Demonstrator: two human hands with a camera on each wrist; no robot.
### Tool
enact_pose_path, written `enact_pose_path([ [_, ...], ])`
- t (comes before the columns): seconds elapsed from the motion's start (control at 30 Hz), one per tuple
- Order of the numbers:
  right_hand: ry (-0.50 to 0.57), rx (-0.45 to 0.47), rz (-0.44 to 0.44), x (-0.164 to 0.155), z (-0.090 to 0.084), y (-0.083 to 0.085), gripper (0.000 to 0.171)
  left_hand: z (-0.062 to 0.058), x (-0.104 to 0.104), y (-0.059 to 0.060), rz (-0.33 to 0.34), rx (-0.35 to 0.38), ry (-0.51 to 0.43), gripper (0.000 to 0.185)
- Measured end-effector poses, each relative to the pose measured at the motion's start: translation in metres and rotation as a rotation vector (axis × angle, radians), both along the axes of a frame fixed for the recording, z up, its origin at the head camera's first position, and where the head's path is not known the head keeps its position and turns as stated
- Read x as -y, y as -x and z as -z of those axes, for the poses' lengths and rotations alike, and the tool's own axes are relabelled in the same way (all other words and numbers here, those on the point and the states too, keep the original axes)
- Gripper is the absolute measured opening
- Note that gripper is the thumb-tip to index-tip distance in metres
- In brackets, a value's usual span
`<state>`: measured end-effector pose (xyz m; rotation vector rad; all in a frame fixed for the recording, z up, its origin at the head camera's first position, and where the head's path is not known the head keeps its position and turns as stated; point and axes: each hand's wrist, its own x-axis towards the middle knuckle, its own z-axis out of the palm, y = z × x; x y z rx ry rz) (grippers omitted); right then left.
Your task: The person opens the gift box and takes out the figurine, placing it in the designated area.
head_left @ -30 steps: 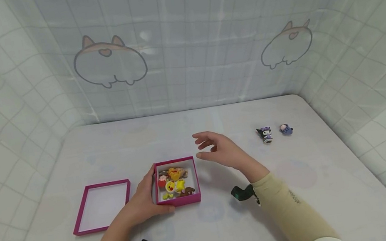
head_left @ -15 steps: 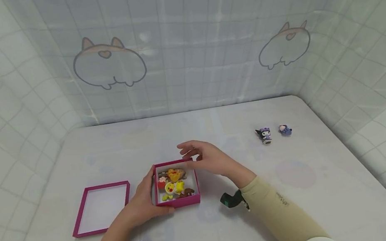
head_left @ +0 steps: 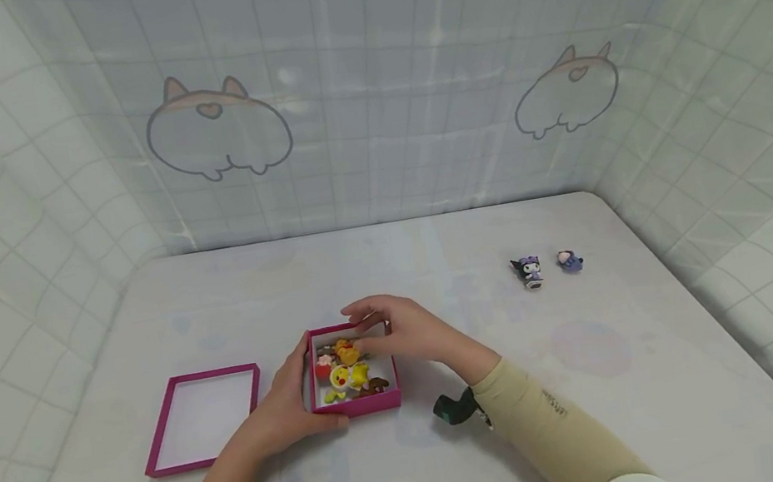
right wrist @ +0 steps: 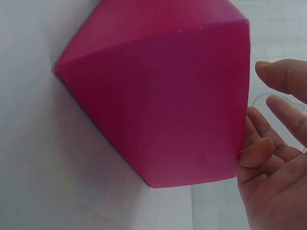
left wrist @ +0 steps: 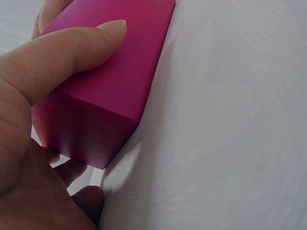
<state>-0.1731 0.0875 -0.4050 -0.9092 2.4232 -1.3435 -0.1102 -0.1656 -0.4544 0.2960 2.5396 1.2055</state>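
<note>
Overhead, my head view takes in the whole white table (head_left: 465,448); the wrist views show only magenta cardboard and skin. Farthest left lies the empty pink lid (head_left: 204,417), open side up, just beside the pink box (head_left: 357,403) with a narrow strip of table between them. My left hand (head_left: 284,409) grips that box at its near left corner; the left wrist view adds what the head view hides, my thumb (left wrist: 72,52) laid flat along the outer wall and the other fingers curled under the corner. Inside the box sit small toy figures (head_left: 348,368), yellow, red and brown, crowded together. My right hand (head_left: 401,331) hangs over the box's far right edge, fingers loosely bent above the figures, holding nothing; the right wrist view shows those fingers (right wrist: 276,76) apart from the outer wall, palm open. Right of the box the table runs bare a good way. Well apart, near the far right, stand a purple figure (head_left: 530,270) and a small blue figure (head_left: 570,261), close together, clear of both arms.
</note>
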Motion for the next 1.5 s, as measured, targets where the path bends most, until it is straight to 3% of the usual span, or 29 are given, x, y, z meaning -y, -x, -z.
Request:
enact_pose_path([
  [0.43,-0.151,-0.143,-0.029,0.009,-0.004,-0.006,0.043,0.002,0.001,0.0,0.004,-0.012,-0.006,0.139],
  [1.03,-0.567,-0.337,-0.073,0.034,-0.01,-0.01,0.037,0.001,0.0,-0.003,0.007,-0.021,-0.008,0.138],
  [1.5,-0.66,-0.385,-0.067,0.042,-0.011,-0.011,0.024,0.0,0.0,-0.002,0.009,-0.022,-0.015,0.138],
])
